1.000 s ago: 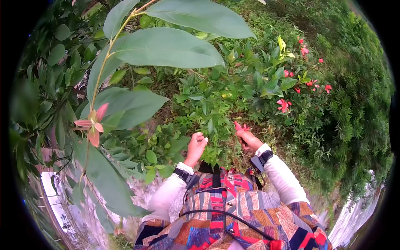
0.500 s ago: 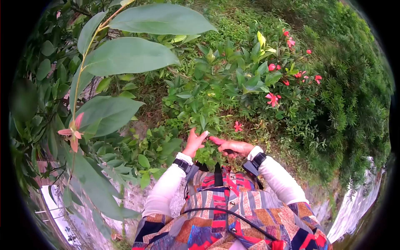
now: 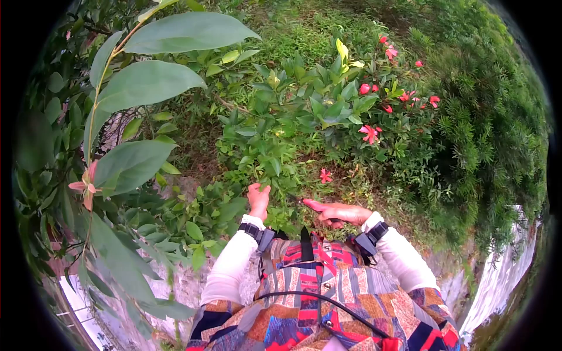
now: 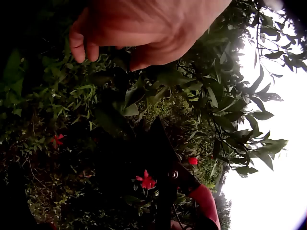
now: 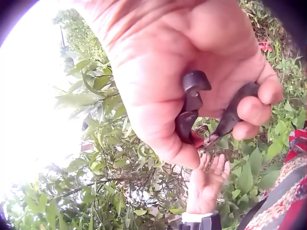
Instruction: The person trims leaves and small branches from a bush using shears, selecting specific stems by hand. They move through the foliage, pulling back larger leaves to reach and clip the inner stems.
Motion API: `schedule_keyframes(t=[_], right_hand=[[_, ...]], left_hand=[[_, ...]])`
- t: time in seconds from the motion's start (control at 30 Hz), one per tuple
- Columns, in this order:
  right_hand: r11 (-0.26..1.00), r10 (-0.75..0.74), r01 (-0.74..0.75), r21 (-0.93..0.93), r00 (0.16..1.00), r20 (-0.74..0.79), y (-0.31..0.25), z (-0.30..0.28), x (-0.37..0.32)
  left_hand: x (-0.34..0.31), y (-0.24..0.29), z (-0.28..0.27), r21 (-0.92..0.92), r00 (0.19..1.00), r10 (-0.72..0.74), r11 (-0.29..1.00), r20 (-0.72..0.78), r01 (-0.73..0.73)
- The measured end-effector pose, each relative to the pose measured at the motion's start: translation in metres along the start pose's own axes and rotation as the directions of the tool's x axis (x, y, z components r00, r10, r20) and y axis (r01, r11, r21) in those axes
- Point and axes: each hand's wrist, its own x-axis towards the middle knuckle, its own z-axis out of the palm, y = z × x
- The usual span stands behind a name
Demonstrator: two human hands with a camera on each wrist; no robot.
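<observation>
My right hand (image 3: 346, 214) grips a pair of pruning shears (image 3: 315, 205) with red and black handles, pointed left toward my other hand. In the right wrist view, the black handle (image 5: 233, 111) lies across the palm under bent fingers. My left hand (image 3: 258, 202) is at the edge of a leafy green shrub (image 3: 274, 167), a short way left of the shears. Its fingers (image 4: 79, 45) hang loosely bent in the left wrist view, with no object visible in them. The shears' dark blades (image 4: 160, 143) appear below that hand, in front of the leaves.
A branch with large leaves (image 3: 193, 32) hangs close at the upper left. Red flowers (image 3: 370, 134) grow on the bush at right, and a single red bloom (image 3: 325, 175) sits low beyond the shears. Dense feathery foliage (image 3: 486, 140) fills the far right.
My right hand swung the shears left until they met my left hand, then drew back right slightly. Now the hands are apart. The view has shifted, with the plants sliding left.
</observation>
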Motion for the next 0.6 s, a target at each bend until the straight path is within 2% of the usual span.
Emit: schedule_keyframes(t=[0.03, 0.07, 0.13, 0.17, 0.23, 0.33, 0.43, 0.5, 0.6], right_hand=[[1.0, -0.007, 0.006, -0.015, 0.999, -0.042, -0.001, 0.0, -0.005], [1.0, 0.023, -0.022, 0.008, 0.998, -0.056, -0.007, 0.002, -0.012], [1.0, 0.023, -0.022, 0.011, 0.996, -0.084, -0.009, 0.003, -0.022], [1.0, 0.026, -0.025, 0.012, 0.994, -0.102, -0.009, 0.003, -0.026], [0.999, 0.036, -0.035, 0.009, 0.995, -0.091, -0.011, 0.004, -0.034], [1.0, -0.013, 0.009, -0.027, 0.992, -0.124, -0.009, 0.008, -0.043], [0.999, 0.016, -0.02, -0.031, 0.991, -0.129, -0.008, 0.006, -0.051], [0.998, 0.046, -0.051, -0.028, 0.989, -0.137, -0.015, 0.007, -0.056], [0.999, -0.014, 0.007, -0.048, 0.987, -0.159, -0.013, 0.004, -0.055]], left_hand=[[-0.005, 0.005, -0.002, 0.077, 0.998, 0.005, 0.997, -0.061, 0.0], [-0.01, 0.012, -0.004, 0.077, 0.998, 0.008, 0.997, -0.056, -0.003], [-0.021, 0.024, -0.005, -0.144, 0.982, -0.166, 0.974, 0.087, 0.178], [-0.022, 0.025, -0.003, -0.142, 0.982, -0.166, 0.974, 0.09, 0.178], [-0.023, 0.029, 0.0, -0.241, 0.951, -0.204, 0.935, 0.231, 0.259], [-0.026, 0.031, 0.008, -0.329, 0.926, -0.194, 0.894, 0.323, 0.302], [0.012, -0.004, 0.023, -0.404, 0.895, -0.185, 0.842, 0.405, 0.357], [-0.005, 0.02, 0.024, -0.352, 0.902, -0.187, 0.875, 0.389, 0.333], [-0.016, 0.028, 0.024, -0.279, 0.917, -0.141, 0.926, 0.372, 0.256]])
